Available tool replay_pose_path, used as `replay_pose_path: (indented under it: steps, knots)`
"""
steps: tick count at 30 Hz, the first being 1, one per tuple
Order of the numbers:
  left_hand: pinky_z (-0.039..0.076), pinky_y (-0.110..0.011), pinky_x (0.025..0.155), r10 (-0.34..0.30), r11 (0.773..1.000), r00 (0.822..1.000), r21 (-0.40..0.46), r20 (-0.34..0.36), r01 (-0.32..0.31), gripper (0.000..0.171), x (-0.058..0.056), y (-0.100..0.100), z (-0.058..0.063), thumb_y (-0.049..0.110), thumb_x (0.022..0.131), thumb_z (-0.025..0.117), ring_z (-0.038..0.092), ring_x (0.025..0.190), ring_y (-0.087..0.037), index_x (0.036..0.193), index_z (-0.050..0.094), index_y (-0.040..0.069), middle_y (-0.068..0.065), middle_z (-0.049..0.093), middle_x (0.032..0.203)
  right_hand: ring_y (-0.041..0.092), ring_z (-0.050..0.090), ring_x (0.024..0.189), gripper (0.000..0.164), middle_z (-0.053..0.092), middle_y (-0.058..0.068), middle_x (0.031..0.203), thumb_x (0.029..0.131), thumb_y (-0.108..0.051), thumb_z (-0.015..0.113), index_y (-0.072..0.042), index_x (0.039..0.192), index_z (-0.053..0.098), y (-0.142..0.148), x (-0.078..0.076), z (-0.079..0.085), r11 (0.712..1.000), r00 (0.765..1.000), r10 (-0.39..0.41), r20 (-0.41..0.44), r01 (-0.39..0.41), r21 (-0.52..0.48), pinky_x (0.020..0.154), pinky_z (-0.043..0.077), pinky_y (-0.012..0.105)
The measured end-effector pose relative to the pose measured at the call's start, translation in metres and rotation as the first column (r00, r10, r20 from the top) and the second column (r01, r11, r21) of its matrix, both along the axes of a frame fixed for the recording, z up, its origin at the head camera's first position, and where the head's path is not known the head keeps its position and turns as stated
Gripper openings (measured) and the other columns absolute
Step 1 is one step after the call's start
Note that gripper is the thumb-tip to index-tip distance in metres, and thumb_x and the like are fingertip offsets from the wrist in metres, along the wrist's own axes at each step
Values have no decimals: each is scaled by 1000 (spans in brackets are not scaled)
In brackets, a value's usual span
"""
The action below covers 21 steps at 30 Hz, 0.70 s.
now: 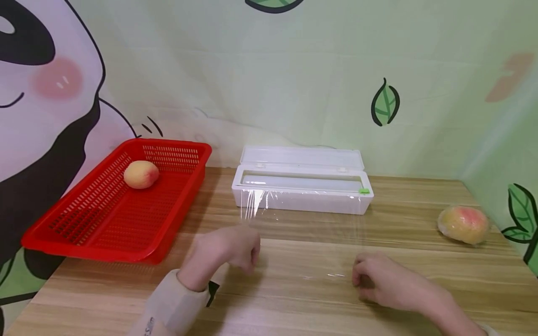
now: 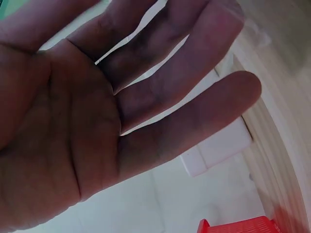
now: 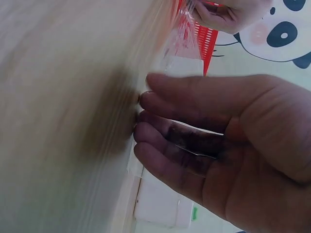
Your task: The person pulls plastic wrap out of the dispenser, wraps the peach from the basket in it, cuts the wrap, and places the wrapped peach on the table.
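Observation:
A clear sheet of cling film (image 1: 311, 247) stretches from a white dispenser box (image 1: 364, 201) toward me, low over the wooden table. My left hand (image 1: 235, 245) pinches the film's near left corner; the right wrist view shows the film gathered at those fingers. On the near right corner, my right hand (image 1: 384, 280) pinches the film between thumb and fingertips, close to the tabletop. The box's lid (image 1: 302, 158) stands raised at the back, and a roll (image 1: 294, 182) lies inside. A green slider (image 1: 364, 191) sits at its right front edge.
A red plastic basket (image 1: 168, 224) stands at left with one peach-like fruit (image 1: 141, 174) in it. Another such fruit (image 1: 463, 225), wrapped in clear film, lies at the right. A printed cloth wall (image 1: 294, 93) rises behind the wooden table (image 1: 294, 312).

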State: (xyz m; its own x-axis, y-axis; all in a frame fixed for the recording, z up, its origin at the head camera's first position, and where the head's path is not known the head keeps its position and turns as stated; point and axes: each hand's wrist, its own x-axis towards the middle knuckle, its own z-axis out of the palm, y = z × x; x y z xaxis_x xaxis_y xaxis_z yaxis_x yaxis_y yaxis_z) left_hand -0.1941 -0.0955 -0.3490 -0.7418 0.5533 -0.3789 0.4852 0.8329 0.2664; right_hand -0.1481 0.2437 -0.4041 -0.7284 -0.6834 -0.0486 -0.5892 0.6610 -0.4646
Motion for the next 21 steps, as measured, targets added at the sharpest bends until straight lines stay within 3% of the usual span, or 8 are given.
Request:
replay_pose_path:
  steps: [5, 9, 14, 17, 21]
  knots:
    - [21, -24, 50, 0, 1000, 999, 18, 38, -1, 56, -1, 2, -5, 15, 87, 82, 25, 50, -6, 49, 41, 18, 11, 23, 49, 0, 51, 76, 15, 54, -16, 86, 97, -11, 71, -20, 84, 70, -2, -1, 1, 1000, 1000, 2, 5, -2, 2, 66, 49, 29]
    - [18, -23, 49, -25, 1000, 999, 17, 33, 24, 59, -2, 3, -8, 12, 88, 78, 24, 48, -5, 45, 39, 18, 11, 27, 44, 2, 52, 77, 20, 55, -14, 86, 93, -3, 72, -18, 80, 71, -1, -1, -1, 1000, 999, -2, -39, 3, 6, 66, 51, 29]
    - [19, -24, 49, 26, 1000, 997, 11, 77, -26, 47, -2, 5, -10, 10, 88, 77, 28, 48, -6, 48, 53, 12, 10, 38, 43, 3, 51, 77, 24, 52, -16, 84, 86, 0, 78, -21, 75, 70, 1, 0, -4, 1000, 984, 8, -175, -10, -9, 67, 50, 29]
    - [21, -24, 49, 35, 999, 996, 4, 76, -35, 44, -2, 5, -10, 11, 88, 77, 31, 48, -7, 49, 57, 10, 10, 41, 43, 2, 51, 75, 24, 52, -18, 81, 84, -1, 81, -21, 76, 70, 2, 1, -4, 1000, 982, -3, -187, 4, 4, 65, 50, 28]
    - [24, -24, 49, 44, 999, 996, -16, 75, -43, 40, -2, 6, -10, 11, 88, 78, 34, 48, -7, 52, 61, 8, 7, 48, 45, -1, 50, 70, 25, 53, -18, 76, 82, -1, 82, -20, 79, 67, 2, 1, -2, 1000, 991, -26, -130, 28, 11, 60, 48, 26]
